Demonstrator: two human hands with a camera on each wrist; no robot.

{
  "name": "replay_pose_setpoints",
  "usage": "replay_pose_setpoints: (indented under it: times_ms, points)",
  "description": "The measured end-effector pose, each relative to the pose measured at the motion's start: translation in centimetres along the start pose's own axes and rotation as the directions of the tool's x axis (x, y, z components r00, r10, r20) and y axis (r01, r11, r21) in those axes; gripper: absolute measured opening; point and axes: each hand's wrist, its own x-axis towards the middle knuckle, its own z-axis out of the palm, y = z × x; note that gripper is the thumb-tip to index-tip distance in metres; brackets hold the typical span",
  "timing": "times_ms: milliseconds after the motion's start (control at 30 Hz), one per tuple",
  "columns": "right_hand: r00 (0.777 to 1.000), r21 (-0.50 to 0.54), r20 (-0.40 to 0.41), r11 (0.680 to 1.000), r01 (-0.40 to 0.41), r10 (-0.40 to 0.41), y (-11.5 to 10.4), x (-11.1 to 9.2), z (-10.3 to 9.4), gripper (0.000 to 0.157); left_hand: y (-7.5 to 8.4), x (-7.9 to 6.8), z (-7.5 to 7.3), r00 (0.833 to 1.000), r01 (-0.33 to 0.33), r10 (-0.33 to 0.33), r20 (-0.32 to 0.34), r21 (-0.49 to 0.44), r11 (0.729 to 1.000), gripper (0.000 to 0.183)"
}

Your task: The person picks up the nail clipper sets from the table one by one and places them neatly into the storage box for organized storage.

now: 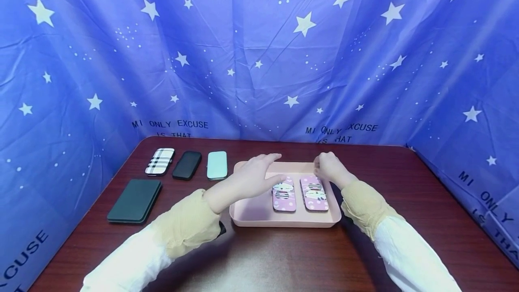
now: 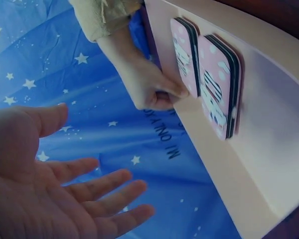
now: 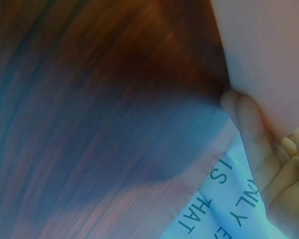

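Observation:
A shallow pink tray lies on the table, holding two pink cases with cartoon cats, side by side in its right half. My right hand pinches the tray's far right corner; in the right wrist view, the fingers wrap the rim of the tray. Above the tray's middle hovers my left hand, thumb and fingers spread, holding nothing. The left wrist view gives its open palm, apart from the tray wall.
Left of the tray stand a plaid case, a black case and a mint case in a row. A dark green flat box lies nearer, at the table's left. A blue starry curtain hangs behind the table.

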Motion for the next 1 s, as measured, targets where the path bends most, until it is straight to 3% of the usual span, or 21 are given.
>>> replay_pose_setpoints:
  times_ms: [167, 400, 800, 1000]
  points:
    - [1.0, 0.008, 0.006, 1.0, -0.001, 0.001, 0.1, 0.0, -0.1, 0.01, -0.3, -1.2, -0.2, 0.99, -0.065, 0.068, -0.123, 0.035, 0.997, 0.063]
    - [1.0, -0.007, -0.014, 1.0, 0.0, 0.0, 0.1, 0.1, -0.1, 0.01, -1.3, -2.6, -0.5, 0.943, -0.163, 0.197, -0.269, 0.144, 0.976, 0.066]
    - [0.999, -0.004, 0.021, 0.999, -0.032, 0.032, -0.1, 0.0, 0.0, 0.005, -3.7, -5.6, -1.2, 0.876, -0.193, 0.312, -0.367, 0.327, 0.925, 0.073]
    - [1.0, 0.006, 0.018, 1.0, -0.026, 0.025, -0.1, 0.0, -0.1, 0.01, -5.1, -7.0, -1.5, 0.874, -0.144, 0.285, -0.393, 0.352, 0.925, 0.072]
